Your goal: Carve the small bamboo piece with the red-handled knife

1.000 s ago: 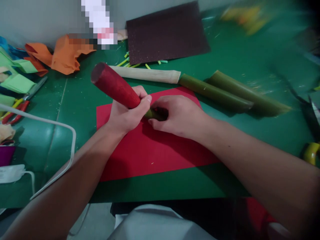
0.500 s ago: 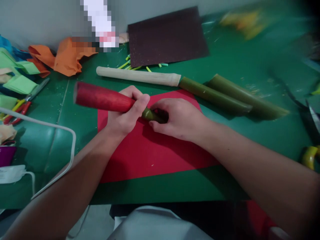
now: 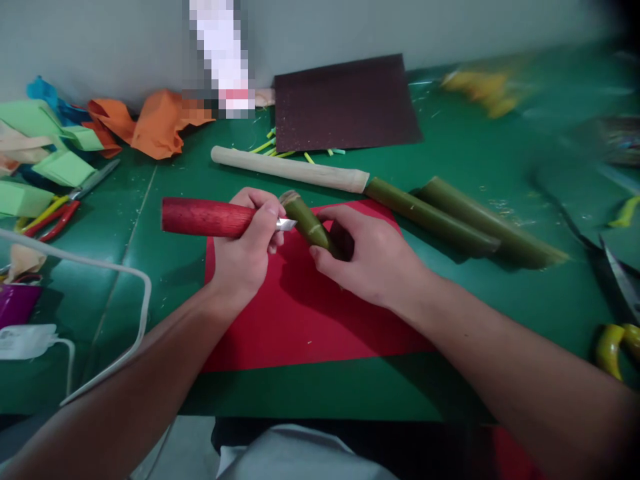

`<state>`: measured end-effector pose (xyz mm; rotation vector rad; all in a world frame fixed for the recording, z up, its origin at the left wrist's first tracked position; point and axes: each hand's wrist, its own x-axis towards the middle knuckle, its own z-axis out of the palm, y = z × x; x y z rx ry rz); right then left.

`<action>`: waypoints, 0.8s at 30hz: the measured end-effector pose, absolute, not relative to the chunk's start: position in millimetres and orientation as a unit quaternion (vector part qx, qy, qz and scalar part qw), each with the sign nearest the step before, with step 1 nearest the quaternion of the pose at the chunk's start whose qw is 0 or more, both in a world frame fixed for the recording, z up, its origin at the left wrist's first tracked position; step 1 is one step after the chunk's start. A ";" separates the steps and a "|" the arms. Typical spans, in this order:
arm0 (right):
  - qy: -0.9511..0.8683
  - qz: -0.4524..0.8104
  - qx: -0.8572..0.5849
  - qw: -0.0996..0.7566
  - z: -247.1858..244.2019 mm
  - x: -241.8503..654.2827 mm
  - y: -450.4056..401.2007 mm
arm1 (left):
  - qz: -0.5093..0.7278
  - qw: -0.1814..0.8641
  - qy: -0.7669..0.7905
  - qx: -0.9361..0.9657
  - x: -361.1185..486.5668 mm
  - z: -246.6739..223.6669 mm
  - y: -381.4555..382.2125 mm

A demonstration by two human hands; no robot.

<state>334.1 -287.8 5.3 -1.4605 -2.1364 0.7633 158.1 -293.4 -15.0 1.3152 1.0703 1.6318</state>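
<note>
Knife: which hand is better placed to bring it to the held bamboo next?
Probably the left hand: it grips the knife by its red handle, and the blade points toward the bamboo, close to it. The right hand is occupied, holding the bamboo at its other end.

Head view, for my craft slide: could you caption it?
The left hand holds a red-handled blade beside a green bamboo piece in the right hand, over a red sheet.
</note>
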 end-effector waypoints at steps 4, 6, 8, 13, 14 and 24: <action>-0.793 0.222 -0.529 0.205 8.5 334.9 -292.7 | 0.627 0.405 0.442 0.497 161.9 -13.9 -298.8; -0.809 0.220 -0.515 0.177 8.1 336.1 -294.2 | 0.612 0.426 0.446 0.495 164.7 -13.9 -301.6; -0.819 0.225 -0.507 0.148 6.9 336.4 -294.9 | 0.592 0.439 0.461 0.493 167.3 -14.0 -303.8; -0.826 0.239 -0.499 0.105 5.1 333.3 -295.5 | 0.562 0.441 0.513 0.475 169.9 -12.8 -306.0; -0.828 0.236 -0.499 0.103 5.3 332.8 -295.5 | 0.564 0.438 0.517 0.472 169.9 -12.6 -306.0; -0.819 0.243 -0.510 0.100 9.4 333.8 -294.9 | 0.610 0.392 0.513 0.459 166.0 -11.9 -304.1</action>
